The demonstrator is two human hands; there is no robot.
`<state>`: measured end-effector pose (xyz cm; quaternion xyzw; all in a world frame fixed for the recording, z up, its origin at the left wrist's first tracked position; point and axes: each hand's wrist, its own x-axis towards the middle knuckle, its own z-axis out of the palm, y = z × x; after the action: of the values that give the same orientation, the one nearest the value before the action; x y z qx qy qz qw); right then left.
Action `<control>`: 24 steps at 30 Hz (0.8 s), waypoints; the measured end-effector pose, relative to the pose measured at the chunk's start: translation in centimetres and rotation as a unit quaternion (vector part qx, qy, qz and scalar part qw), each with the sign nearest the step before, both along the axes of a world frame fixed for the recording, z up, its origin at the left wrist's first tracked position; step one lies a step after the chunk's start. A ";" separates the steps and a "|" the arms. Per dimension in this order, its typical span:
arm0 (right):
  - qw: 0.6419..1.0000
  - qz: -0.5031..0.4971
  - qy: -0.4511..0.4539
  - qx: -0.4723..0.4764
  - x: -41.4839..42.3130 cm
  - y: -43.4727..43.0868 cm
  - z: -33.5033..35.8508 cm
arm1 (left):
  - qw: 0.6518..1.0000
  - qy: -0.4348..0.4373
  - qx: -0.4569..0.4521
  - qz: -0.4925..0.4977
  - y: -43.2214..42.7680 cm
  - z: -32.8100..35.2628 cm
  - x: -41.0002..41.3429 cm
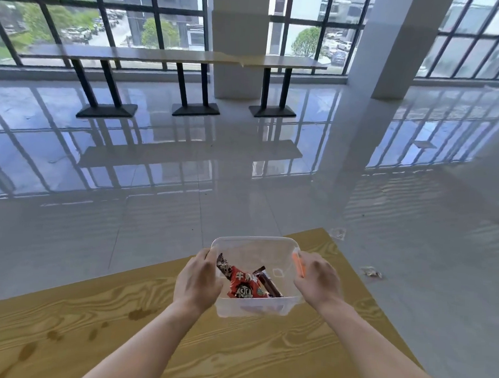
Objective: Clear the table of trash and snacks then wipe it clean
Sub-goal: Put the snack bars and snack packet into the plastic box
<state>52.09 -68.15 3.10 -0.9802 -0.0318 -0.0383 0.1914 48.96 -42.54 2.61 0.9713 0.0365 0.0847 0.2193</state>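
Head view. I see both hands holding a clear, rectangular plastic container [252, 238] over the far corner of a yellow, wood-grained tabletop [235, 356], toward 6 o'clock in the view. I cannot tell whether its base touches the tabletop.

The left hand [198, 281] is at the container's 9 o'clock wall. Its grip is closed around that wall, with the thumb up at the rim. The right hand [317, 280] is at the 3 o'clock wall. Its grip is closed on that side, just beside an orange plastic latch [298, 264] on the rim.

Inside the container, a red snack packet printed with a cartoon face [245, 285] lies toward the 6 o'clock wall. A dark brown wrapper [269, 284] lies against the packet's 3 o'clock edge. A second dark wrapper [223, 266] lies at its 10 o'clock corner.

Dark wet stains [138, 314] mark the tabletop at 8 o'clock from the container.

On the glossy grey tiled floor [184, 220] there are two small clear wrappers. One [338, 232] is at 1 o'clock from the container, just off the tabletop's corner. The other [371, 272] is at 3 o'clock, off the tabletop edge.

At 12 o'clock, a long pale bar table on black pedestal legs [174, 55] stands along the window wall, beside a white square pillar [239, 42].
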 end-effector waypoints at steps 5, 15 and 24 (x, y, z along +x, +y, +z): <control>1.000 -0.001 0.007 -0.009 4.5 -3.2 -1.0 | 1.000 0.014 -0.002 0.000 -3.3 -1.3 3.9; 1.000 0.021 0.003 -0.012 11.1 -5.2 -4.0 | 0.998 0.057 -0.006 0.031 -6.3 -3.7 8.2; 1.000 0.010 -0.007 -0.014 11.7 -5.4 -5.3 | 0.998 0.061 -0.017 0.020 -6.9 -4.3 8.8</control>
<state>63.77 -73.58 -2.21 -0.9821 -0.0437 -0.0431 0.1783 57.78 -49.44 -1.64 0.9698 0.0709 0.0286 0.2316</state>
